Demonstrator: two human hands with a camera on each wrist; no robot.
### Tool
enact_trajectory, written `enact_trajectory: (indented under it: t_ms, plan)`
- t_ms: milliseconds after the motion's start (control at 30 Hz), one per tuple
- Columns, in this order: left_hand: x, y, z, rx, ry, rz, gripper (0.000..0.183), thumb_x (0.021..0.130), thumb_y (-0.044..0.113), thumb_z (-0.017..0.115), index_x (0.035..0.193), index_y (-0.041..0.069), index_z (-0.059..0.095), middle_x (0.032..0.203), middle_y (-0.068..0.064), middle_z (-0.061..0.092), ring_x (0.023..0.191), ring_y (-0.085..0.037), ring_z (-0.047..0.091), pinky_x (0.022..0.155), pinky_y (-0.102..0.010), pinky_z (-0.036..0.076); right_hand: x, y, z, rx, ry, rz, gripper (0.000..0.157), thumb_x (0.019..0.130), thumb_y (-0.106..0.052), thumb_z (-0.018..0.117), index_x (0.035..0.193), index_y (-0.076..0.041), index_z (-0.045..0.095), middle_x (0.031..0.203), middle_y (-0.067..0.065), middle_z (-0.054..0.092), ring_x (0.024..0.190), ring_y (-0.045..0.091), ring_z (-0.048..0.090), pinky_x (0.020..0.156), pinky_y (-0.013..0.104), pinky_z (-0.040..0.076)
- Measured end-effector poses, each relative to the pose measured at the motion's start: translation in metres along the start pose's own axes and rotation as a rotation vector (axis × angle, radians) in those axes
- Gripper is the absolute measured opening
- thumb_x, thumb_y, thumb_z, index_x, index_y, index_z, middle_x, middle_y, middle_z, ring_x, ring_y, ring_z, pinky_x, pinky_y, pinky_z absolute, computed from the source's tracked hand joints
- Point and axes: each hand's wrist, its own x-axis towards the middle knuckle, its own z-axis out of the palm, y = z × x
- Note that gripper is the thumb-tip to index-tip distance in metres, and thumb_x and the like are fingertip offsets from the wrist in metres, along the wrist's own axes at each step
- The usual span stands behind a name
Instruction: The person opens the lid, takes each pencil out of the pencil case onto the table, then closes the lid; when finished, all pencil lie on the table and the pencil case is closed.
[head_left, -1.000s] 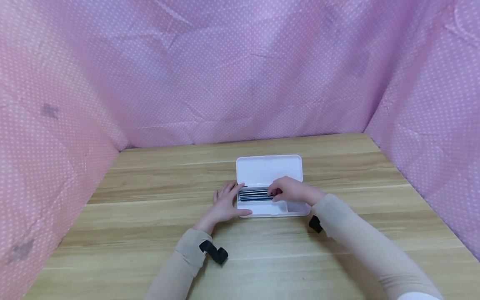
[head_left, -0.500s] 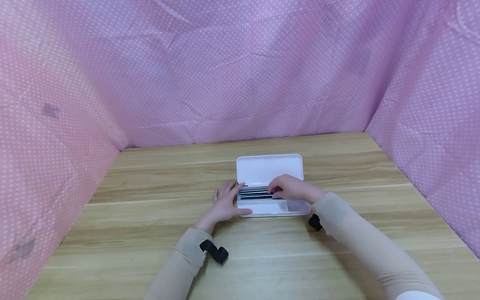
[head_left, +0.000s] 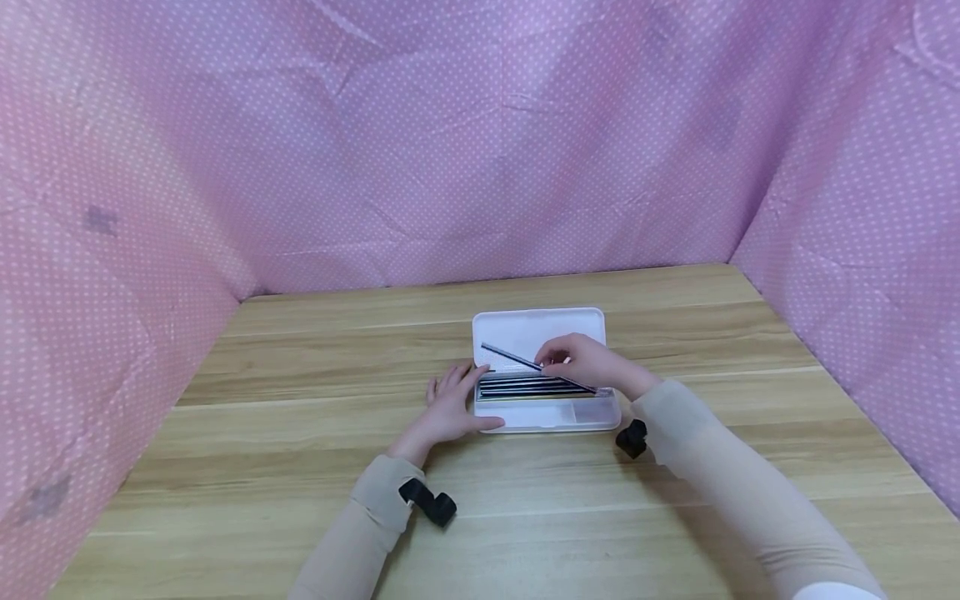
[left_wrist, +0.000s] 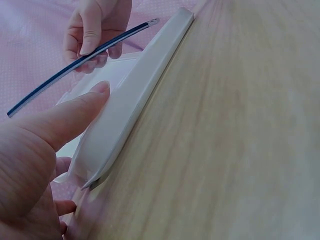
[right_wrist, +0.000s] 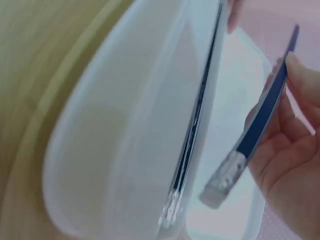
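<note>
Above white case [head_left: 525,413], we see pencil [right_wrist: 262,110] newly raised, slanting out of row; right hand [head_left: 583,363] pinches it. So one out, we judge; other pencils [head_left: 517,387] still inside, along case's far side. Left hand [head_left: 448,414] unmoved, fingers spread, thumb against case front.

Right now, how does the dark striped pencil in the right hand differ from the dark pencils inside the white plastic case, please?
The held pencil slants over the case; the cased pencils lie lengthwise. The right hand pinches the held pencil; the cased pencils rest inside. Both show silvery ferrules.
</note>
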Motion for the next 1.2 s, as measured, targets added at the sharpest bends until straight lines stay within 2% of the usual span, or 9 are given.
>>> enact_trajectory:
  t_ms: [233, 300, 400, 500, 633, 833, 1000, 1100, 1200]
  plan:
    - [0.000, -0.001, 0.001, 0.006, -0.004, -0.007, 0.087, 0.075, 0.046, 0.077, 0.147, 0.023, 0.035, 0.156, -0.012, 0.022, 0.143, -0.037, 0.011, 0.111, -0.061, -0.004, -0.002, 0.002, -0.004, 0.288, 0.077, 0.259, 0.023, 0.093, -0.010, 0.058, 0.112, 0.001, 0.062, 0.097, 0.007, 0.061, 0.085, 0.015, 0.053, 0.075, 0.027, 0.049]
    - [0.001, -0.001, 0.000, 0.009, -0.004, -0.007, 0.087, 0.074, 0.046, 0.077, 0.147, 0.023, 0.035, 0.156, -0.011, 0.022, 0.144, -0.037, 0.011, 0.111, -0.061, -0.004, -0.004, 0.004, -0.005, 0.352, 0.075, 0.321, 0.026, 0.095, -0.013, 0.056, 0.117, 0.001, 0.059, 0.101, 0.007, 0.059, 0.089, 0.016, 0.052, 0.078, 0.029, 0.050]
    - [0.001, -0.002, 0.000, 0.015, -0.004, -0.005, 0.087, 0.074, 0.047, 0.077, 0.147, 0.023, 0.034, 0.156, -0.011, 0.022, 0.144, -0.037, 0.011, 0.111, -0.061, -0.004, -0.009, 0.006, -0.007, 0.458, 0.067, 0.367, 0.031, 0.096, -0.014, 0.054, 0.123, 0.002, 0.054, 0.104, 0.006, 0.057, 0.093, 0.015, 0.053, 0.087, 0.034, 0.050]
    - [0.001, -0.002, 0.000, 0.010, -0.004, -0.002, 0.088, 0.074, 0.047, 0.077, 0.147, 0.023, 0.034, 0.156, -0.011, 0.021, 0.144, -0.037, 0.011, 0.112, -0.061, -0.004, -0.014, 0.008, -0.007, 0.565, 0.063, 0.366, 0.036, 0.096, -0.010, 0.053, 0.127, 0.007, 0.048, 0.102, 0.004, 0.056, 0.092, 0.012, 0.054, 0.092, 0.034, 0.050]
    - [0.000, -0.002, 0.001, 0.001, -0.004, -0.002, 0.089, 0.074, 0.047, 0.077, 0.147, 0.023, 0.034, 0.156, -0.011, 0.021, 0.144, -0.036, 0.011, 0.111, -0.061, -0.004, -0.022, 0.012, -0.008, 0.669, 0.056, 0.348, 0.038, 0.095, -0.007, 0.052, 0.128, 0.010, 0.043, 0.098, 0.001, 0.056, 0.089, 0.008, 0.056, 0.089, 0.029, 0.051]
    - [0.000, -0.003, 0.003, 0.003, -0.004, -0.003, 0.089, 0.074, 0.048, 0.077, 0.147, 0.023, 0.033, 0.156, -0.011, 0.021, 0.144, -0.036, 0.012, 0.111, -0.060, -0.004, -0.035, 0.020, -0.009, 0.718, 0.043, 0.300, 0.037, 0.095, -0.009, 0.053, 0.125, 0.010, 0.044, 0.094, -0.003, 0.058, 0.088, 0.007, 0.055, 0.085, 0.029, 0.049]
    - [-0.001, -0.003, 0.004, -0.001, 0.005, 0.002, 0.088, 0.074, 0.046, 0.077, 0.146, 0.023, 0.035, 0.155, -0.011, 0.022, 0.143, -0.036, 0.012, 0.111, -0.061, -0.004, -0.043, 0.029, -0.013, 0.757, 0.045, 0.268, 0.024, 0.095, -0.010, 0.052, 0.117, -0.001, 0.051, 0.097, -0.006, 0.058, 0.092, 0.006, 0.055, 0.095, 0.039, 0.043]
    - [-0.001, -0.003, 0.003, -0.007, 0.006, 0.001, 0.087, 0.074, 0.046, 0.078, 0.146, 0.023, 0.035, 0.156, -0.011, 0.022, 0.143, -0.036, 0.012, 0.111, -0.061, -0.005, -0.048, 0.034, -0.017, 0.809, 0.055, 0.260, 0.015, 0.096, -0.010, 0.051, 0.109, -0.013, 0.056, 0.096, -0.007, 0.057, 0.092, 0.005, 0.054, 0.093, 0.034, 0.046]
    - [0.000, -0.004, 0.003, -0.005, 0.009, 0.008, 0.087, 0.074, 0.046, 0.077, 0.146, 0.023, 0.035, 0.155, -0.012, 0.022, 0.143, -0.036, 0.012, 0.111, -0.062, -0.004, -0.052, 0.040, -0.021, 0.869, 0.066, 0.241, 0.017, 0.096, -0.007, 0.049, 0.102, -0.020, 0.058, 0.095, -0.009, 0.059, 0.089, 0.004, 0.056, 0.084, 0.025, 0.049]
